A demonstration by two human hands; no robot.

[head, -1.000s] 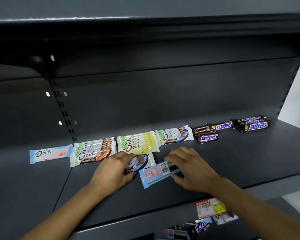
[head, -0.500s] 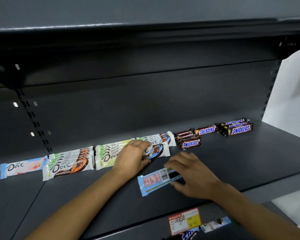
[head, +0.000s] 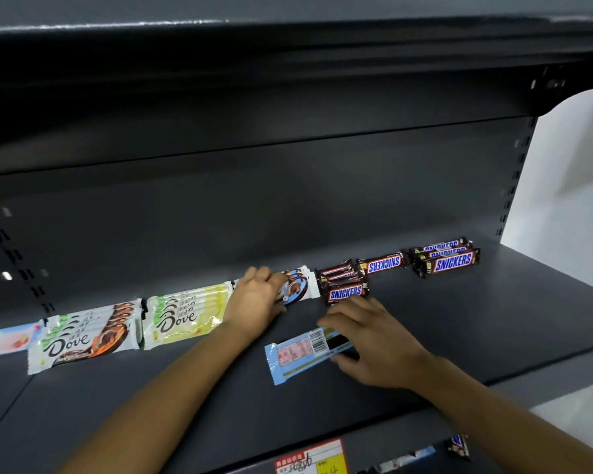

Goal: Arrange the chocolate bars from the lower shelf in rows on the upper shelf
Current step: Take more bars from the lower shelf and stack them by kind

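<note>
On the dark upper shelf [head: 459, 336] lies a row of Dove bars: a pink one [head: 4, 338], an orange-brown stack [head: 83, 333], a yellow stack [head: 185, 314] and a blue-white stack [head: 297, 285]. My left hand [head: 257, 297] holds the top blue-white bar onto that stack. My right hand [head: 374, 340] rests on a light-blue bar [head: 298, 354] lying back side up near the shelf's front, fingers over its right end. Snickers bars sit to the right in groups [head: 344, 283], [head: 384, 263], [head: 445, 256].
The shelf's back panel and the shelf above close in the space. A price tag [head: 308, 458] hangs on the front edge. Below it, a few bars [head: 457, 446] show on the lower shelf. A white wall lies at the right.
My left hand carried the blue-white Dove bar from the front of the shelf back and right onto the blue-white stack. My right hand stayed on the light-blue bar.
</note>
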